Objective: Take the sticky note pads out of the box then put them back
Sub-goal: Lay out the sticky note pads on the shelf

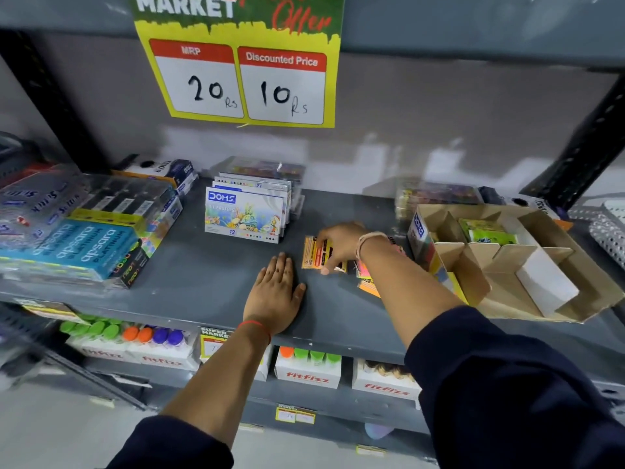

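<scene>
Sticky note pad [318,253], yellow-orange, is lying on the grey shelf [209,275] with the right hand [341,247] curling its fingers around it. Left hand [275,292] is resting flat, fingers spread. More pads [367,279] are lying beside the cardboard box [507,262].

Yellow-and-green hanging price sign [236,62]: top cut by the upper edge, heading only partly legible.
Orange-yellow sticky note pad [313,253] on the grey metal shelf [209,275]: partly covered by the right hand [340,247]; print too small to read.
Neon pink-and-orange pads [365,277]: largely hidden behind the right forearm.
Clear plastic stationery packs [30,211], far left: blurred, cut by the frame edge.
Shelf-edge price labels [295,415]: illegible.
</scene>
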`<state>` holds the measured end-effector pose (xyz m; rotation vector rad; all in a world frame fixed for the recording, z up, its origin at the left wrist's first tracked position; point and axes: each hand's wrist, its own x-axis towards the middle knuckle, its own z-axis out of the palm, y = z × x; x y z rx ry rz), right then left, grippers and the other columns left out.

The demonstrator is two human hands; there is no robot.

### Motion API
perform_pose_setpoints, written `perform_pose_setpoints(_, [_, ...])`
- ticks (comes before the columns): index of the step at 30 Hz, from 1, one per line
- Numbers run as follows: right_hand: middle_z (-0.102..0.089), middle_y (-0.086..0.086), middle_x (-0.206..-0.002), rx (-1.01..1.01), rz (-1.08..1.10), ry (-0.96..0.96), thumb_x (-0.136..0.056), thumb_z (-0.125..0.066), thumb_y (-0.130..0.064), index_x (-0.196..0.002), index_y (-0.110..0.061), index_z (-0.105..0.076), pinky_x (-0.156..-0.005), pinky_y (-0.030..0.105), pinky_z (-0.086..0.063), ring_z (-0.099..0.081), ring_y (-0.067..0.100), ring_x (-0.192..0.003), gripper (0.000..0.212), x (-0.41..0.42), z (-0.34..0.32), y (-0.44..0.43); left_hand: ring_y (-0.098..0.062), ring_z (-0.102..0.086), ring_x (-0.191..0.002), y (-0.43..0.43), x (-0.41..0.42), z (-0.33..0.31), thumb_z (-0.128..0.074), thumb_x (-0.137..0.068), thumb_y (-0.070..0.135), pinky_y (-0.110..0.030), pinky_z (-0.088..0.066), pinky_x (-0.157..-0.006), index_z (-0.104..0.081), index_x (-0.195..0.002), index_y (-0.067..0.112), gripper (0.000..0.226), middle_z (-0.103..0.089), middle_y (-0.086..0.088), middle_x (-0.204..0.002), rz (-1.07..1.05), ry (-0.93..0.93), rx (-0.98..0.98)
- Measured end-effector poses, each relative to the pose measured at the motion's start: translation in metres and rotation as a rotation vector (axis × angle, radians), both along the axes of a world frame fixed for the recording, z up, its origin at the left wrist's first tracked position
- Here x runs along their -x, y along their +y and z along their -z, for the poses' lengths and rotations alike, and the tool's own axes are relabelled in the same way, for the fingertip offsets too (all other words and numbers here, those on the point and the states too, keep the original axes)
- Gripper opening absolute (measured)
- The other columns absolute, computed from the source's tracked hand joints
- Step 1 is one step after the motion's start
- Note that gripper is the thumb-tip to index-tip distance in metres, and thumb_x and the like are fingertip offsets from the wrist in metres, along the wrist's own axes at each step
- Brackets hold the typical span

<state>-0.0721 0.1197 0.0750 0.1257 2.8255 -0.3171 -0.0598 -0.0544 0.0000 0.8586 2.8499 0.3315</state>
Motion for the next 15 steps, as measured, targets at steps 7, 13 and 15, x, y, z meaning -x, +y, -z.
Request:
perform_pose_setpoints(7, [-0.032, 0.005, -0.153, -0.006, 0.074, -0.197, -0.075, -0.077, -0.016, -0.145, -0.019, -0.027, -0.109, 0.031, -0.031, -0.034, 0.027, -0.138, 0.086, -0.044, -0.044, 0.045, -0.022, 0.0, -0.147, -0.001, 0.0, 0.001, -0.014, -0.095, 0.038, -0.036, -0.004, -0.121, -0.005, -0.147, 0.016, 0.056, -0.003, -0.006, -0.159, 0.038, 0.02, 0.023])
perform_pose_setpoints(13, [-0.048, 0.011, -0.14, -0.065, 0.065, -0.122, -0.068, -0.081, -0.011, -0.139, -0.019, -0.037, -0.091, 0.03, -0.041, -0.048, 0.03, -0.122, 0.083, -0.056, -0.02, 0.051, -0.023, -0.003, -0.147, -0.001, -0.001, 0.001, -0.022, -0.098, 0.032, -0.037, -0.005, -0.121, -0.009, -0.146, 0.014, 0.053, -0.007, -0.008, -0.159, 0.029, 0.029, -0.005])
perform_pose_setpoints(15, [-0.046, 0.01, -0.139, -0.028, 0.064, -0.09, -0.067, -0.082, -0.013, -0.135, -0.017, -0.041, -0.095, 0.032, -0.041, -0.047, 0.029, -0.123, 0.08, -0.057, -0.021, 0.051, -0.023, -0.003, -0.147, -0.001, -0.001, 0.0, -0.023, -0.098, 0.031, -0.036, -0.005, -0.12, -0.008, -0.146, 0.012, 0.054, -0.007, -0.008, -0.158, 0.031, 0.011, -0.015])
